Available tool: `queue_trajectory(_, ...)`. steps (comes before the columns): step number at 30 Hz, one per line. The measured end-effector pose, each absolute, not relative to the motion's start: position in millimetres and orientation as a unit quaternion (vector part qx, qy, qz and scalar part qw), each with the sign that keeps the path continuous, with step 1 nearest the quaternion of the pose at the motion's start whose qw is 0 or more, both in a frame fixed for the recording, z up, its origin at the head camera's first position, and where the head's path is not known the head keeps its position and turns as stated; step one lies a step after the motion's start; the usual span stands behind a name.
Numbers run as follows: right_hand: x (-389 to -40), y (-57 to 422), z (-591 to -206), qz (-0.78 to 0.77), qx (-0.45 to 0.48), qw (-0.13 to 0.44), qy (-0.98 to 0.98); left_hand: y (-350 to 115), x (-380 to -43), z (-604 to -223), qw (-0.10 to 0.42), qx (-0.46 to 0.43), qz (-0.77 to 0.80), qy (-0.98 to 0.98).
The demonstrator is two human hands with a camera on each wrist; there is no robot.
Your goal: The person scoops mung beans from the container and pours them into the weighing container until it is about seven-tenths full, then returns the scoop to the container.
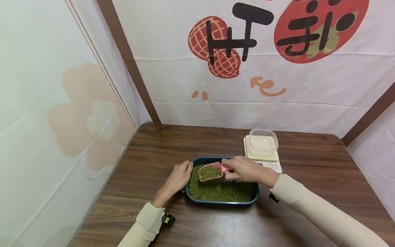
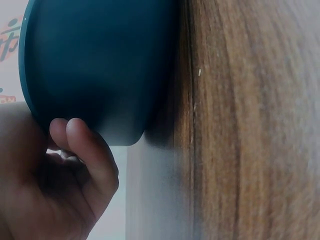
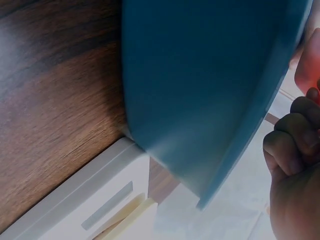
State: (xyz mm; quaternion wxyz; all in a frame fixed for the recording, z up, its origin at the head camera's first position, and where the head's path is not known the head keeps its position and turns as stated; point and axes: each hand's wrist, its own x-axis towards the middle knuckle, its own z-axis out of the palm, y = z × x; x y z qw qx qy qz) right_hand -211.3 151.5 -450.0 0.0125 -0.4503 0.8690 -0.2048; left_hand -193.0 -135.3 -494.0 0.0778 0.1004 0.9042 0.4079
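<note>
Scoop [image 1: 218,165] leftward of right grip [image 1: 243,168], fingers [image 3: 286,150] curled round its pink handle [image 1: 227,168]

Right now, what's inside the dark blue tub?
Loose green beans. The right hand holds a pink scoop of beans over them. The floor of the tub is covered; scoop and hand hide some of the inside.

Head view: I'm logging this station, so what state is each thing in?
Pink scoop: loaded with green beans.
Blue tub: uncovered, holding green beans.
White scale: bearing a clear container; reading illegible.
Clear container: upright, lidless.
Left hand: holding the blue tub.
Right hand: gripping the pink scoop.
</note>
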Motion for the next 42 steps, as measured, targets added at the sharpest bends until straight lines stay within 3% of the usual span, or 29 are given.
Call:
queue_trajectory(23, -209.0, 182.7, -457.1, -0.215, -0.437, -0.132, 0.863, -134.3, -192.3, -496.4, 0.073, 0.099, 0.416, 0.901)
queue_trajectory(42, -205.7, 219.9, -448.7, -0.214, -0.39, -0.154, 0.882, -134.1, -192.1, -496.5, 0.073, 0.092, 0.419, 0.901)
